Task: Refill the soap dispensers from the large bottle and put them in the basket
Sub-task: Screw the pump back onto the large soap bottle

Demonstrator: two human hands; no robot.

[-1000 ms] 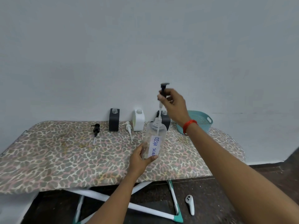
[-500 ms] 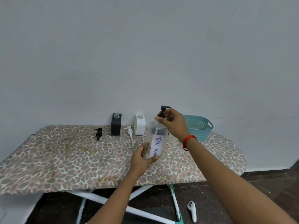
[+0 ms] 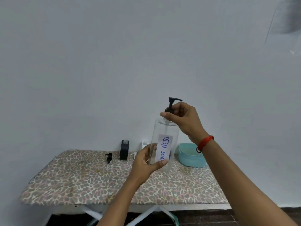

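Twisting the pump calls for straight threading: right hand grip pinches its collar, left hand grip wraps the clear bottle, steadying it upright.

A small white dispenser bottle shows only its top corner behind the left hand and its fingers. The right hand covers the black pump collar. The teal plastic basket is partly hidden behind that wrist. The leopard-print bench has legs cut off below.
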